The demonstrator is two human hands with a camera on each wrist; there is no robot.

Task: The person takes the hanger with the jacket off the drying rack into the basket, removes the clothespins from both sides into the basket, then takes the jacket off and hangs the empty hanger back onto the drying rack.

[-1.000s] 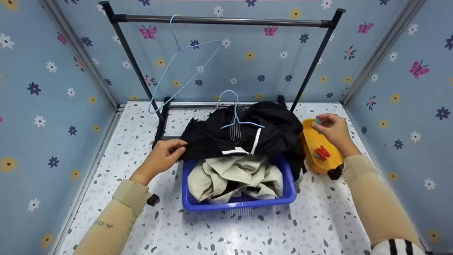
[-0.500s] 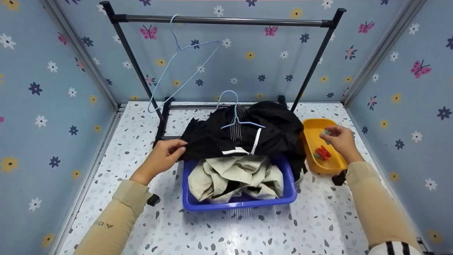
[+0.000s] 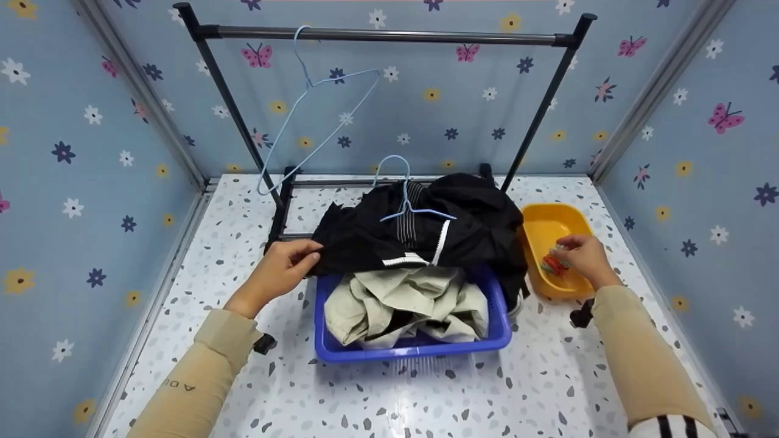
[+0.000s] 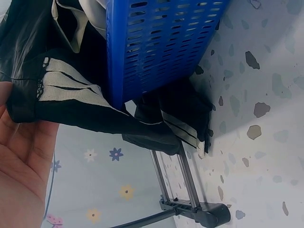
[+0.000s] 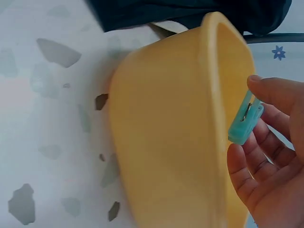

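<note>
Crumpled black cloth (image 3: 359,237) slumps over the back of a slotted blue plastic basket (image 3: 414,353), near a tan left sleeve (image 3: 210,350) whose partly legible printed letters (image 3: 179,385) look like "ADU". Beside the cloth sits a smooth, rounded yellow tray (image 3: 548,222), while the left hand (image 3: 283,267) pinches the cloth's edge as it did half a second ago. The right hand (image 3: 589,255), lower than then, holds a translucent teal clip (image 5: 244,123) between thumb and fingers, close over the tray's red clips (image 3: 553,266).
</note>
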